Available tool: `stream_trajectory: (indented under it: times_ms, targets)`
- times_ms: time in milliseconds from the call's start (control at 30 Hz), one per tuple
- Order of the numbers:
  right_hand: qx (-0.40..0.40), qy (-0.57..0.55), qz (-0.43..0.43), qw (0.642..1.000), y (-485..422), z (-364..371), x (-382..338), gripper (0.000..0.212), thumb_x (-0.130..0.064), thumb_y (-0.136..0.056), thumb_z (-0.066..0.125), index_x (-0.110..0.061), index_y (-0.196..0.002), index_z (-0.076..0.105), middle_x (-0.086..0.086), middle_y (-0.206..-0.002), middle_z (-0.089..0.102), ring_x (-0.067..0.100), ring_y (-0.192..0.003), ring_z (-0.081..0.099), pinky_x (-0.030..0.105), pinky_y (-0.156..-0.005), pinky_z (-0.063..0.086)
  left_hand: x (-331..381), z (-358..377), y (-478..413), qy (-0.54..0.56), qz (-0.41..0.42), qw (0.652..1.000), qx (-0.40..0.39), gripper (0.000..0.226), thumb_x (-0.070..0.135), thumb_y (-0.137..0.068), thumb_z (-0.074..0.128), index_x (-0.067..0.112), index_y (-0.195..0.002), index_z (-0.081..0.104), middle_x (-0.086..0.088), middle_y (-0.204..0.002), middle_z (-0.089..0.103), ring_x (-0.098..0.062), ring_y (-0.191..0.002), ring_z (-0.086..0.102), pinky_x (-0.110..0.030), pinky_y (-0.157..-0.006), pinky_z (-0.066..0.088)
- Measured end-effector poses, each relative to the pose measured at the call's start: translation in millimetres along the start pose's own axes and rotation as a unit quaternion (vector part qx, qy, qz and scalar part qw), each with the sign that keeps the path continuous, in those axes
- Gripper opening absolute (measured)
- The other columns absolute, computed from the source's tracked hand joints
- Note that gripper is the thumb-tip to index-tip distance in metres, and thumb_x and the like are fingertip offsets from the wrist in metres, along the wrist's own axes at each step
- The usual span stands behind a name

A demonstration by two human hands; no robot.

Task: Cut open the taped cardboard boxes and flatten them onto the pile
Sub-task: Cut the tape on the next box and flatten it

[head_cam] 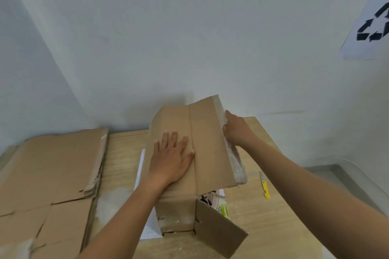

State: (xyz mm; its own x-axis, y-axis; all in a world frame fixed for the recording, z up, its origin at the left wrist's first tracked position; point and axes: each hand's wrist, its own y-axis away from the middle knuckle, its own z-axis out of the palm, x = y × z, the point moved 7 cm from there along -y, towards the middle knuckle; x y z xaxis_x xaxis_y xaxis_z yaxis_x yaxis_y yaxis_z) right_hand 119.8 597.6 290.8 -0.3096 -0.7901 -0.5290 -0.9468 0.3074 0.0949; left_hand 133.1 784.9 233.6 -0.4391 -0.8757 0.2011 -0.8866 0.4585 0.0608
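Box: the cardboard box is standing on the wooden worktop, beside the flat pile.
Hands: the left hand is pressing flat and open; the right hand is gripping the taped flap.
Tip: keep pressing down while pulling the flap wide.
Room: a yellow knife is lying near; pale walls.

Premises appear to be a plain recycling or packing corner, not a home room. Evidence: a paper sign bearing the recycling arrows fixed to a bare, pale painted wall; a light wooden table set against that wall; a pile of flattened cardboard on the table's left side.
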Motion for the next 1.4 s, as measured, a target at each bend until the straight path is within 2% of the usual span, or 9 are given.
stream_trajectory:
  times_ms: [33,100,300,500,667,900,1133,1300,1400]
  targets:
    - [0.003,0.015,-0.002,1.0,-1,3,0,0.015,-0.003,-0.093,0.035,-0.005,-0.108,0.038,0.004,-0.076,0.045,0.025,-0.077,0.046,0.027,-0.053,0.029,-1,0,0,-0.004,-0.002,1.0,0.001,0.061,0.056,-0.099,0.02,0.032,-0.153,0.007,-0.001,-0.162,-0.007,-0.023,-0.147,-0.013,-0.044,-0.119,-0.004]
    - [-0.009,0.048,-0.012,0.999,-2,10,-2,0.012,-0.01,-0.094,0.037,-0.01,-0.106,0.038,0.009,-0.089,0.048,0.03,-0.086,0.046,0.03,-0.062,0.032,-2,1,0,-0.007,-0.009,1.0,0.003,0.061,0.056,-0.098,0.02,0.033,-0.153,0.007,0.0,-0.162,-0.006,-0.022,-0.147,-0.013,-0.043,-0.119,-0.004]
    - [-0.061,0.075,0.008,0.995,1,27,-2,0.035,-0.025,-0.09,0.044,-0.01,-0.122,0.044,0.014,-0.126,0.039,0.036,-0.112,0.048,0.038,-0.088,0.04,-4,4,-4,0.009,-0.005,1.0,-0.002,0.062,0.056,-0.098,0.023,0.032,-0.153,0.007,-0.001,-0.161,-0.008,-0.023,-0.147,-0.015,-0.045,-0.119,-0.004]
    - [-0.085,0.063,0.076,0.991,9,37,2,0.047,-0.032,-0.093,0.046,-0.012,-0.135,0.04,0.012,-0.143,0.03,0.031,-0.123,0.044,0.037,-0.096,0.038,-16,-3,-5,0.047,0.047,0.998,-0.013,0.061,0.055,-0.095,0.035,0.036,-0.151,0.017,0.003,-0.162,-0.002,-0.019,-0.147,-0.01,-0.04,-0.118,0.002]
    - [-0.047,0.083,0.114,0.989,18,43,-5,0.057,-0.037,-0.096,0.044,-0.011,-0.145,0.03,0.013,-0.156,0.013,0.032,-0.136,0.03,0.039,-0.105,0.032,-30,2,-6,0.11,0.122,0.986,-0.028,0.056,0.047,-0.1,0.03,0.033,-0.152,0.015,0.005,-0.161,-0.006,-0.015,-0.146,-0.017,-0.038,-0.119,-0.007]
    - [0.009,0.055,-0.057,0.997,38,78,-72,0.05,-0.033,-0.101,0.037,-0.019,-0.148,0.028,0.011,-0.159,0.011,0.025,-0.145,0.014,0.034,-0.115,0.016,-45,-7,0,0.289,0.164,0.943,0.032,0.045,0.021,-0.104,0.031,0.014,-0.148,0.029,0.0,-0.159,0.018,-0.006,-0.146,-0.001,-0.032,-0.12,-0.004]
    - [-0.014,0.064,-0.043,0.997,49,123,-81,0.052,-0.04,-0.103,0.024,-0.026,-0.151,0.016,0.005,-0.16,-0.001,0.021,-0.147,-0.003,0.039,-0.119,0.004,-76,1,6,0.267,0.14,0.953,0.019,0.076,0.069,-0.09,0.021,0.025,-0.152,0.02,0.003,-0.161,0.005,-0.01,-0.147,-0.004,-0.035,-0.121,0.003]
    - [-0.005,0.071,-0.04,0.997,51,130,-83,0.052,-0.043,-0.102,0.024,-0.028,-0.152,0.014,0.003,-0.16,-0.003,0.02,-0.147,-0.005,0.038,-0.118,0.003,-99,16,13,0.336,0.062,0.94,-0.023,0.082,0.074,-0.082,0.025,0.034,-0.153,0.009,0.006,-0.161,0.005,-0.01,-0.148,0.002,-0.042,-0.121,0.01]
    - [-0.005,0.074,-0.037,0.997,51,130,-83,0.052,-0.043,-0.102,0.024,-0.029,-0.152,0.014,0.003,-0.16,-0.003,0.021,-0.147,-0.005,0.039,-0.118,0.003,-110,28,18,0.436,-0.019,0.897,-0.067,0.089,0.076,-0.083,0.034,0.028,-0.153,0.01,0.007,-0.16,0.013,-0.011,-0.146,0.015,-0.037,-0.119,0.016]
